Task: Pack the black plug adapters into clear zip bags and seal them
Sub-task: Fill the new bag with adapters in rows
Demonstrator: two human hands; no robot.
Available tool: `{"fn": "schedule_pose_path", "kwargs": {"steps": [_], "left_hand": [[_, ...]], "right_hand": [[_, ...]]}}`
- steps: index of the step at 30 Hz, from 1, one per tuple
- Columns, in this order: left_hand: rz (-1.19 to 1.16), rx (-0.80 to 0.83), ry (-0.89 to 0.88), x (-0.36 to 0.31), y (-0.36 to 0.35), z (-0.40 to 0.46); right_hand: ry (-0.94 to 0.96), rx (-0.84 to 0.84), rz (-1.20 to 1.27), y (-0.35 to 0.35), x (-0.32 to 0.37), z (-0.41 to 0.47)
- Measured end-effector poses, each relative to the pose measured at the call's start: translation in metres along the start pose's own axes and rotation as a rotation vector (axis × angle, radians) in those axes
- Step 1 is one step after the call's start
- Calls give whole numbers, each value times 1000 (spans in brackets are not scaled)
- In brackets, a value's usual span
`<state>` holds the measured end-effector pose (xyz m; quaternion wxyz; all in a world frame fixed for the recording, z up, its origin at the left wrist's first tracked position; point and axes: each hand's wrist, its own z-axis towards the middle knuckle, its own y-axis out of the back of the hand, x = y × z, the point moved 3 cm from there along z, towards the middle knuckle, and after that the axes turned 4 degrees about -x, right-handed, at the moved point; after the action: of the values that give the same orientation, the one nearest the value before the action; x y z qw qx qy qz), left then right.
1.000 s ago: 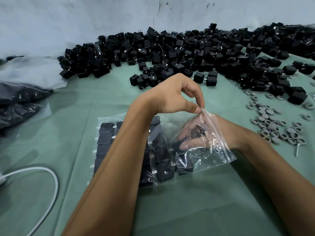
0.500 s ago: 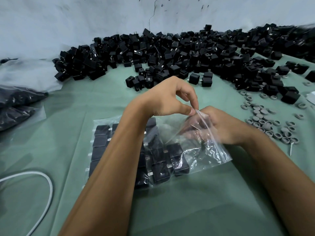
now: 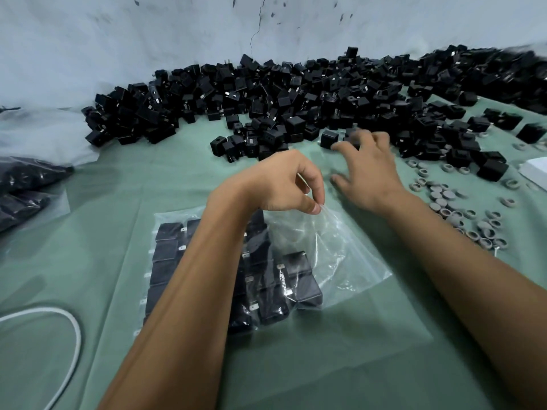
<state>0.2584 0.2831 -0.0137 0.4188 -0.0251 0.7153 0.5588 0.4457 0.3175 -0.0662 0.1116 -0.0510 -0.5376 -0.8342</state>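
A clear zip bag point(image 3: 331, 255) lies on the green cloth point(image 3: 325, 365), packed with rows of black plug adapters point(image 3: 275, 291) in its left part; its right end is unfilled and lifted. The left hand point(image 3: 281, 184) pinches the bag's upper edge between thumb and curled fingers. The right hand point(image 3: 370, 170), fingers spread and holding nothing, reaches over a loose adapter point(image 3: 329, 139) at the edge of the big heap point(image 3: 296, 93). Grey rings point(image 3: 461, 211) lie to the right; filled bags point(image 3: 20, 190) sit far left.

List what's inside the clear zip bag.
Black plug adapters in rows fill the clear zip bag; its right end near the mouth looks empty. The left forearm covers the middle rows, so no count.
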Motion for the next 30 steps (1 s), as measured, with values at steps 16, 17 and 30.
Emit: {"fn": "schedule_pose_path", "kwargs": {"steps": [16,17,30], "left_hand": [[-17,7,-28,-2,7,-3],[-17,5,-27,-2,8,-4],[-52,-70,-59,-1,10,-2]], "right_hand": [[160,-9,141,6,22,-7],[129,-45,166,9,22,-16],[-132,312,1123,28,-1,-66]]}}
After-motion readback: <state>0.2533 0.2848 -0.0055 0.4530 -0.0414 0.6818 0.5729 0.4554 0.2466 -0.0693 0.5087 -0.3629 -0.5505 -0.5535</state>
